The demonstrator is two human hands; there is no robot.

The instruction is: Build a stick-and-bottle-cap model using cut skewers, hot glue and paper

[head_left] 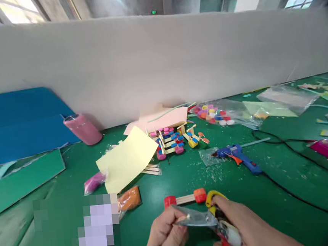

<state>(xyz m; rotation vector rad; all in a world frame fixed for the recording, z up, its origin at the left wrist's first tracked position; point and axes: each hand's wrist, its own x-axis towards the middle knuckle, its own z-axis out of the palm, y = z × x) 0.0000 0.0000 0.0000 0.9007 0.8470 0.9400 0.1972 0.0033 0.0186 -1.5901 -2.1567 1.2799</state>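
Note:
My right hand (241, 219) is wrapped round a pair of scissors (198, 217) with yellow and red handles. Their blades point left, parted around the pale tip of a thin wooden stick (188, 216). Fingers of my left hand (167, 231) are closed on that stick; most of it is hidden in the hand. Just beyond the scissors lies a small piece made of pale wooden sticks (185, 199) between a red cap (170, 201) and an orange cap (200, 195).
Several stick-and-cap models (170, 143) stand near the wall. A blue glue gun (240, 156) with a black cord lies right, below a bag of coloured caps (213, 115). Yellow paper (128, 158), an orange packet (129, 198) and a pink cup (83, 130) are left. A pixelated patch covers the lower left.

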